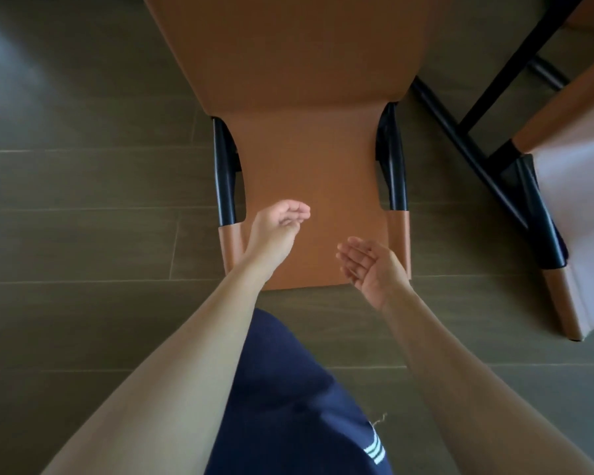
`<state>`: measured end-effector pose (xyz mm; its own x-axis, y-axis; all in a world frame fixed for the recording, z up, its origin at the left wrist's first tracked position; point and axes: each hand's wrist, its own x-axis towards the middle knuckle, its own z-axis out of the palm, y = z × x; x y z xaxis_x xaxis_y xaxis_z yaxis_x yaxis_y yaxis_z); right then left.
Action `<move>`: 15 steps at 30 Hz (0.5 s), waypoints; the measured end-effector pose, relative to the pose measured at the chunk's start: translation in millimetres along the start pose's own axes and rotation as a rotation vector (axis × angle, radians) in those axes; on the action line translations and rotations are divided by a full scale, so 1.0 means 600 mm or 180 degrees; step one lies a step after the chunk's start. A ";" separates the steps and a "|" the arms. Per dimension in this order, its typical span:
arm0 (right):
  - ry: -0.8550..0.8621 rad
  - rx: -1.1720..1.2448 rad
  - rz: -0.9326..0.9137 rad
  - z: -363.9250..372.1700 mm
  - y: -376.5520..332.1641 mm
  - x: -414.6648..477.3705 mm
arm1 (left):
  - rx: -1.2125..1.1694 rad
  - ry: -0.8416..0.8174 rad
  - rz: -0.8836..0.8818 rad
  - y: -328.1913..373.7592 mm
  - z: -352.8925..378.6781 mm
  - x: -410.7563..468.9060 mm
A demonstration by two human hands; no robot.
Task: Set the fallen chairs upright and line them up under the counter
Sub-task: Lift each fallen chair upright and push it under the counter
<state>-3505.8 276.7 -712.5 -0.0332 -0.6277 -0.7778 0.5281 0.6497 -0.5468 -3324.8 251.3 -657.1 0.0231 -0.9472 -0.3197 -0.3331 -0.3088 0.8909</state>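
Note:
A tan leather chair [299, 97] with black metal frame tubes lies on its back on the floor straight ahead of me, its backrest end nearest me. My left hand [278, 224] hovers above the backrest near its left edge, fingers loosely curled and holding nothing. My right hand [367, 265] is over the backrest's near right corner, palm turned inward, fingers relaxed and empty. A second tan chair [570, 186] with black legs lies tipped over at the right, partly cut off by the frame.
The floor [83, 217] is dark wood-look planks, open to the left of the chair. The second chair's black legs [467, 132] cross the floor close to the first chair's right side. My knee in navy shorts [288, 389] is below my arms.

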 end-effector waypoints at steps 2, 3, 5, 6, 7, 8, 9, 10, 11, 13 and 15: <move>-0.0034 0.0039 -0.0071 -0.005 0.011 0.031 | 0.0155 -0.0245 0.0057 -0.020 0.014 0.027; -0.0063 0.0061 -0.0101 -0.006 0.017 0.049 | 0.0197 -0.0300 0.0088 -0.032 0.022 0.039; -0.0063 0.0129 -0.0088 -0.012 0.028 0.073 | 0.0189 -0.0333 0.0063 -0.055 0.038 0.052; -0.0064 0.0152 -0.0056 -0.016 0.034 0.081 | 0.0188 -0.0314 0.0045 -0.066 0.047 0.053; -0.0072 0.0171 -0.0009 -0.021 0.041 0.087 | 0.0196 -0.0330 0.0012 -0.078 0.056 0.052; -0.0075 0.0196 0.0043 -0.026 0.048 0.090 | 0.0207 -0.0401 -0.0044 -0.089 0.065 0.048; -0.0069 0.0243 0.0093 -0.031 0.053 0.093 | 0.0227 -0.0515 -0.0122 -0.101 0.073 0.043; -0.0058 0.0287 0.0119 -0.039 0.059 0.096 | 0.0276 -0.0638 -0.0185 -0.113 0.079 0.038; -0.0054 0.0336 0.0129 -0.047 0.065 0.100 | 0.0343 -0.0731 -0.0211 -0.124 0.084 0.036; -0.0016 0.0487 0.0166 -0.062 0.074 0.107 | 0.0482 -0.0805 -0.0198 -0.139 0.089 0.040; 0.0059 0.0577 0.0213 -0.079 0.086 0.116 | 0.0589 -0.0784 -0.0169 -0.151 0.092 0.049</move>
<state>-3521.3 287.0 -809.5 -0.0076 -0.5767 -0.8169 0.6739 0.6006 -0.4303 -3346.3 256.3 -764.9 -0.1765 -0.8739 -0.4528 -0.5039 -0.3150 0.8043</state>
